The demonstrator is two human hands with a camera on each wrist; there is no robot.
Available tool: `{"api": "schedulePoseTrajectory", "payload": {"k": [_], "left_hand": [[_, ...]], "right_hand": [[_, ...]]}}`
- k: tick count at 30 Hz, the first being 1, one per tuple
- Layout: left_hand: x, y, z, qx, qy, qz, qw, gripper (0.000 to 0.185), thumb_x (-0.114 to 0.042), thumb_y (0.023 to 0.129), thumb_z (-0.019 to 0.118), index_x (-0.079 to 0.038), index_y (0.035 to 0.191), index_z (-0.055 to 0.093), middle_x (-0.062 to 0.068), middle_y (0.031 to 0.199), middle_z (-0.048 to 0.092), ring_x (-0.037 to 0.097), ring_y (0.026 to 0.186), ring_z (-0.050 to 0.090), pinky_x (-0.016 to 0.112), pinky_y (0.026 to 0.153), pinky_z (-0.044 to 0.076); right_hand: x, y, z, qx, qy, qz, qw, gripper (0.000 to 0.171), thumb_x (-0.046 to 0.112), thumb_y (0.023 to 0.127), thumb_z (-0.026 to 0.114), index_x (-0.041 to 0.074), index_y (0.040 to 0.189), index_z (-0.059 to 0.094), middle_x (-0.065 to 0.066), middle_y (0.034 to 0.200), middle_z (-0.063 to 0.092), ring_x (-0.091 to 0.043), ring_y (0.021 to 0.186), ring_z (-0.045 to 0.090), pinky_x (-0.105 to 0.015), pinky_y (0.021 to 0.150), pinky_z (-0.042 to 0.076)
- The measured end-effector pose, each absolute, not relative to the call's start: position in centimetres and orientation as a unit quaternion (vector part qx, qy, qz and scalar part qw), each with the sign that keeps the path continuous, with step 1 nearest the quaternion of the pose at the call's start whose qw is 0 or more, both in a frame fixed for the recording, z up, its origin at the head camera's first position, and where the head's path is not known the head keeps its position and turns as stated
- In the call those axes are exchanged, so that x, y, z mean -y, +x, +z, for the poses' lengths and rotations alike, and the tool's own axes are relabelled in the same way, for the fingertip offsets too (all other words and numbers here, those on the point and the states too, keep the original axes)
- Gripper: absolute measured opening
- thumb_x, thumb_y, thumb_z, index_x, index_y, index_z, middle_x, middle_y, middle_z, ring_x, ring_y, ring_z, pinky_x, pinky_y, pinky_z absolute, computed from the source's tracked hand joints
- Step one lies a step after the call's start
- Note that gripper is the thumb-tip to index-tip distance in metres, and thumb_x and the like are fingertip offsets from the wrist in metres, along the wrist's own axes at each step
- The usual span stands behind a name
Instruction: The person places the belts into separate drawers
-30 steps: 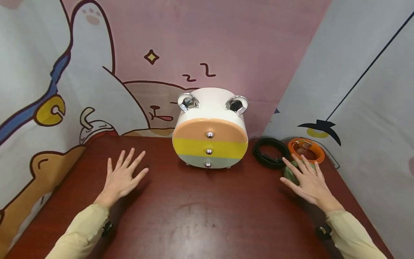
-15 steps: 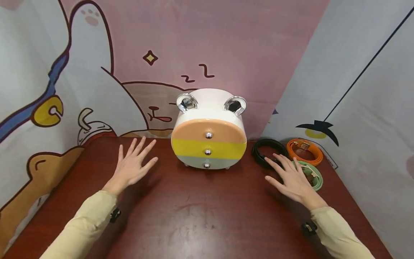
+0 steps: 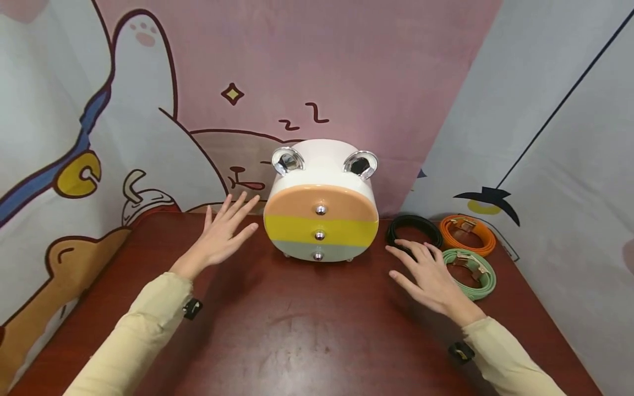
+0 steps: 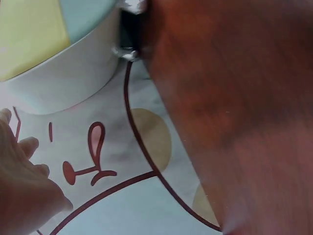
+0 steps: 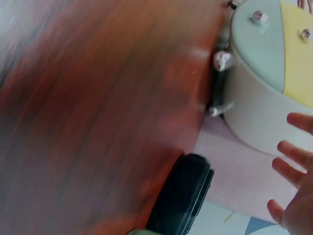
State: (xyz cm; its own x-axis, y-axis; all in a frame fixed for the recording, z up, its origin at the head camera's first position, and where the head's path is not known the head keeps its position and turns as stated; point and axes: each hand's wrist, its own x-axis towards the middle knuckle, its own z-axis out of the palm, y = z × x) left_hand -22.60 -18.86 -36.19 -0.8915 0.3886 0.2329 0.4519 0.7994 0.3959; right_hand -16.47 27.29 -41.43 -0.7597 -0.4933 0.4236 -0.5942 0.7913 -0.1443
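Note:
A small white drawer box (image 3: 324, 165) with two silver ears stands at the back middle of the table. Its front has an orange, a yellow and a grey-green band, each with a round silver knob. To its left my left hand (image 3: 218, 236) hovers above the table, fingers spread, holding nothing. On the other side my right hand (image 3: 428, 275) is held over the table with fingers extended and holds nothing. Its fingertips overlap the coiled black belt (image 3: 415, 221) in the head view; I cannot tell any contact. The right wrist view shows the black belt (image 5: 178, 196) below the fingers.
Right of the black belt lies a coiled orange belt (image 3: 487, 239). In front of it is a coiled green belt (image 3: 487, 283) with a metal buckle. A cartoon-printed cloth (image 3: 386, 71) hangs behind the reddish-brown table (image 3: 297, 341).
Both hands have moved inward toward the drawer box. The right hand no longer covers the green belt and now lies in front of the black one. Box and belts stay put.

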Motion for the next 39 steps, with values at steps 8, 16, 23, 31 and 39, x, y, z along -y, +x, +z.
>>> {"api": "schedulePoseTrajectory", "payload": {"k": [8, 16, 23, 31, 39], "left_hand": [[18.4, -23.3, -34.5, 0.917, -0.236, -0.319, 0.042, 0.061, -0.049, 0.103, 0.034, -0.031, 0.156, 0.01, 0.001, 0.161, 0.003, 0.028, 0.145, -0.008, 0.065, 0.105, -0.01], [17.3, -24.0, -33.5, 0.904, -0.254, -0.342, 0.038, 0.062, -0.048, 0.103, 0.038, -0.033, 0.156, 0.01, -0.001, 0.161, 0.005, 0.023, 0.145, -0.006, 0.06, 0.108, -0.009], [15.9, -24.7, -31.3, 0.896, -0.274, -0.345, 0.048, 0.066, -0.052, 0.101, 0.037, -0.032, 0.156, 0.006, 0.001, 0.161, 0.007, 0.025, 0.145, -0.001, 0.056, 0.109, -0.009], [15.0, -26.2, -28.3, 0.894, -0.278, -0.347, 0.062, 0.073, -0.053, 0.099, 0.042, -0.031, 0.156, 0.002, -0.006, 0.16, 0.005, 0.029, 0.144, 0.01, 0.056, 0.11, -0.008], [13.4, -27.2, -26.0, 0.888, -0.309, -0.334, 0.064, 0.072, -0.045, 0.1, 0.048, -0.034, 0.156, 0.005, -0.008, 0.16, 0.009, 0.023, 0.144, 0.014, 0.059, 0.109, -0.004]], "right_hand": [[-25.8, -16.3, -41.2, 0.92, 0.29, 0.166, 0.203, 0.046, 0.032, 0.094, 0.062, 0.018, 0.138, 0.053, -0.012, 0.138, 0.044, -0.031, 0.118, 0.044, -0.053, 0.088, 0.026], [-24.6, -16.9, -40.7, 0.899, 0.322, 0.164, 0.246, 0.046, 0.026, 0.089, 0.067, 0.014, 0.132, 0.057, -0.011, 0.127, 0.052, -0.028, 0.108, 0.05, -0.049, 0.083, 0.029], [-24.4, -17.0, -39.9, 0.894, 0.328, 0.165, 0.258, 0.046, 0.02, 0.086, 0.069, 0.01, 0.13, 0.058, -0.012, 0.122, 0.055, -0.029, 0.109, 0.051, -0.049, 0.082, 0.031], [-23.6, -17.2, -39.0, 0.888, 0.333, 0.176, 0.266, 0.042, 0.021, 0.088, 0.067, 0.007, 0.127, 0.059, -0.011, 0.12, 0.057, -0.027, 0.108, 0.051, -0.045, 0.082, 0.033], [-22.0, -18.0, -38.2, 0.872, 0.352, 0.189, 0.284, 0.04, 0.022, 0.089, 0.064, 0.005, 0.126, 0.06, -0.01, 0.118, 0.059, -0.026, 0.105, 0.054, -0.043, 0.078, 0.034]]}}
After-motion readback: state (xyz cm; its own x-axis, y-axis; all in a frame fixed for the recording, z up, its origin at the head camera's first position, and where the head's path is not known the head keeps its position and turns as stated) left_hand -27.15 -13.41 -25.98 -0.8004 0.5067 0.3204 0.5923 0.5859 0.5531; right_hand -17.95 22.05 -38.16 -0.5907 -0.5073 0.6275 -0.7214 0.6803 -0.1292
